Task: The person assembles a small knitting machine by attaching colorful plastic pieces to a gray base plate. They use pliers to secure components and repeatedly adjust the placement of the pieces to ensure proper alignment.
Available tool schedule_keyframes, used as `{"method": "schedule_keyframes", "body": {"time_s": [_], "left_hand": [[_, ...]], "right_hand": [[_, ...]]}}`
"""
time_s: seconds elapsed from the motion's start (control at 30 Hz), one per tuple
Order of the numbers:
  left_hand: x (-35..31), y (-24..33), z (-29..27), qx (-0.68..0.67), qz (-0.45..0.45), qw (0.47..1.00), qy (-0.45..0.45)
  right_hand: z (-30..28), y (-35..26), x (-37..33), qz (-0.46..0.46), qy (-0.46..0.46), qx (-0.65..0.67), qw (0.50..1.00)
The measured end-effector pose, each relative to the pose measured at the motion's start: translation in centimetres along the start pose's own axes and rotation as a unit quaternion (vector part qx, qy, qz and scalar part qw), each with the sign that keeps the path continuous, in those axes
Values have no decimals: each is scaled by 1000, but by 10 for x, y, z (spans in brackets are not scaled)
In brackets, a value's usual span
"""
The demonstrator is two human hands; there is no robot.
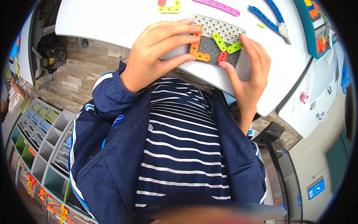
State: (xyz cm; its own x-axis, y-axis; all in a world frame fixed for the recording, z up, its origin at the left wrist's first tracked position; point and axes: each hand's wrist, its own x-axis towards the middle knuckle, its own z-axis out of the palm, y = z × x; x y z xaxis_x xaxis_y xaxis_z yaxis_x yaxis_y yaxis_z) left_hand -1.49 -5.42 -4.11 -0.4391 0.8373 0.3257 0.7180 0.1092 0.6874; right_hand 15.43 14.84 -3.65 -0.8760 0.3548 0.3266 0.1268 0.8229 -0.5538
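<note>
On the white table in front of me is a perforated building plate (220, 25), light beige at its far part and dark grey nearer me. My left hand (158, 46) has it by the left side, fingers fanned out and tips on an orange L-shaped strip (194, 47). At the opposite side, my right hand (251, 63) brackets the plate's edge between thumb and fingers. The right thumb meets a short red connector (222, 56). Two lime-green strips (219, 42) with red pegs form an angle on the plate. The undersides of both hands' grip are hidden.
Beyond the plate lie a pink strip (218, 6), a yellow-green angled piece (170, 8) and blue-handled pliers (274, 23). A small green peg (260, 26) sits near the pliers. A teal-edged bin (309, 30) of colored parts stands at right. Storage trays (44, 149) are at lower left.
</note>
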Motion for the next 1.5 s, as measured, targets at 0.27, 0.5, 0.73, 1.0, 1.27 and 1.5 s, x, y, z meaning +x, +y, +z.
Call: {"method": "schedule_keyframes", "body": {"time_s": [0.27,0.5,0.73,1.0,1.27,1.5], "left_hand": [[2,0,1,-9,8,1000,14],[2,12,0,11,40,998,53],[22,8,21,55,105,991,57],[30,2,23,48,102,993,29],[28,2,28,24,106,992,63],[23,6,23,-77,30,995,54]], "right_hand": [[0,1,-1,-28,-18,-52,998],[6,-22,-13,-32,69,-23,997],[17,-37,-34,-40,79,-63,994],[-13,-11,-33,21,154,-71,985],[-26,15,-16,77,169,-90,978],[-45,52,48,-35,84,-192,977]]}}
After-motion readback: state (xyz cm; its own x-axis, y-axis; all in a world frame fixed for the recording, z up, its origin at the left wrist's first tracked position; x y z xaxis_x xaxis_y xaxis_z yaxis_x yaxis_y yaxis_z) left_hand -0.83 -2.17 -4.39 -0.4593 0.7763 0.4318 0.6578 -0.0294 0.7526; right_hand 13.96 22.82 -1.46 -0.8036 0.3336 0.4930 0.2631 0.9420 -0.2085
